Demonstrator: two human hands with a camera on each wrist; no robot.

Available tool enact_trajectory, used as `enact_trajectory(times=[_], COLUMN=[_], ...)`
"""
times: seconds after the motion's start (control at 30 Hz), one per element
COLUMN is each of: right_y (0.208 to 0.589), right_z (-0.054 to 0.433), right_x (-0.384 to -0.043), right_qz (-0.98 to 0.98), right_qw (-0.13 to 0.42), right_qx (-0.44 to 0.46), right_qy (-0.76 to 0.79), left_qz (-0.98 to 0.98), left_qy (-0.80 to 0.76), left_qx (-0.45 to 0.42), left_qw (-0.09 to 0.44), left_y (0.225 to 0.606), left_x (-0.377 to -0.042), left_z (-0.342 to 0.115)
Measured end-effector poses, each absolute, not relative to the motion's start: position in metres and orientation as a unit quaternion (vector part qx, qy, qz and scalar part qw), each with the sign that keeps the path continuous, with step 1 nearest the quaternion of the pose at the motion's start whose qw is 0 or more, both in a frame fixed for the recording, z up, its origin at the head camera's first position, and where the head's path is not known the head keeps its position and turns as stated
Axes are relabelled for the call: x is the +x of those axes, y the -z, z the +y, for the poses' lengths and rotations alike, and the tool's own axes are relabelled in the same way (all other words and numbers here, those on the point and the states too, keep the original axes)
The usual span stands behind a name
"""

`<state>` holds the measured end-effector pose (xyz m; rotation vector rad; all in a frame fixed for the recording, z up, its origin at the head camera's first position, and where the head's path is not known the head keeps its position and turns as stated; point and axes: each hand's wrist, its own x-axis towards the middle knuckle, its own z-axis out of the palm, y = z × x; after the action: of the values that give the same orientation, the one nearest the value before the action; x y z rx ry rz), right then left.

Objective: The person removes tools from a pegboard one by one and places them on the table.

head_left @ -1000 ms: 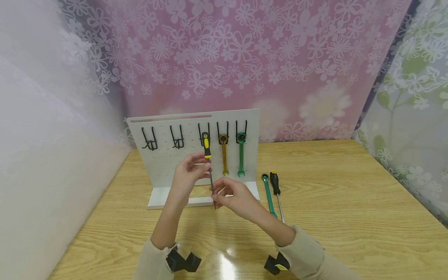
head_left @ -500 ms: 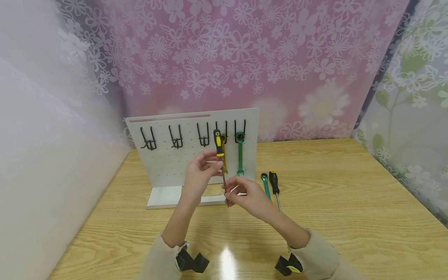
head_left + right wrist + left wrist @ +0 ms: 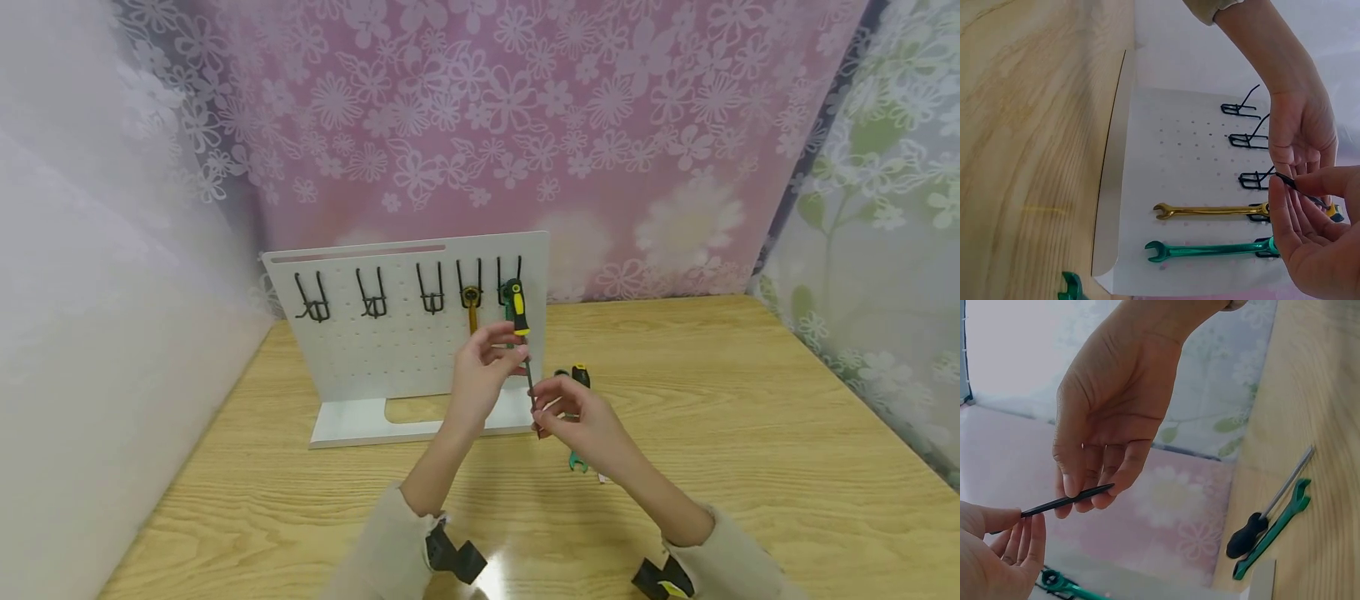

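A black-and-yellow screwdriver (image 3: 519, 310) stands nearly upright, handle up, in front of the right end of a white pegboard (image 3: 352, 358). My left hand (image 3: 477, 371) pinches its dark shaft (image 3: 1054, 505) just under the handle. Lower down, my right hand (image 3: 581, 421) pinches the same shaft near its tip, between thumb and fingers. Behind the screwdriver a green wrench (image 3: 1216, 250) hangs on a hook. A gold wrench (image 3: 1210, 211) hangs on the hook beside it, partly behind my left hand in the head view.
Several black hooks (image 3: 372, 296) with nothing on them line the board's left and middle. On the wooden table (image 3: 712, 392), right of the board, lie another green wrench (image 3: 1272, 534) and a black-handled screwdriver (image 3: 1247, 536), partly hidden by my right hand in the head view.
Both hands have carried the screwdriver rightward, from in front of the middle hook, past the gold wrench, to in front of the hanging green wrench. Both grips on the shaft stay the same.
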<state>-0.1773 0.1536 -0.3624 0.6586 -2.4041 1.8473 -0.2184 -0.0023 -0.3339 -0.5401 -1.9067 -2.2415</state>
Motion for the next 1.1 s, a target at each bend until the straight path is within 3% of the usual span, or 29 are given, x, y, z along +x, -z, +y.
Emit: enact_trajectory(times=[0.4, 0.77, 1.1], right_y=[0.379, 0.394, 0.409], right_z=[0.186, 0.214, 0.228], right_x=[-0.169, -0.168, -0.171], right_qz=[-0.775, -0.788, -0.793], right_qw=[0.114, 0.115, 0.094], right_qx=[0.177, 0.149, 0.094], right_qy=[-0.596, -0.586, -0.594], left_qz=[-0.612, -0.633, -0.649], left_qy=[0.771, 0.76, 0.747], left_qx=[-0.167, -0.146, -0.131], left_qw=[0.06, 0.024, 0.06], left_y=[0.353, 0.374, 0.395], left_x=[-0.228, -0.236, -0.239], left_z=[0.046, 0.08, 0.103])
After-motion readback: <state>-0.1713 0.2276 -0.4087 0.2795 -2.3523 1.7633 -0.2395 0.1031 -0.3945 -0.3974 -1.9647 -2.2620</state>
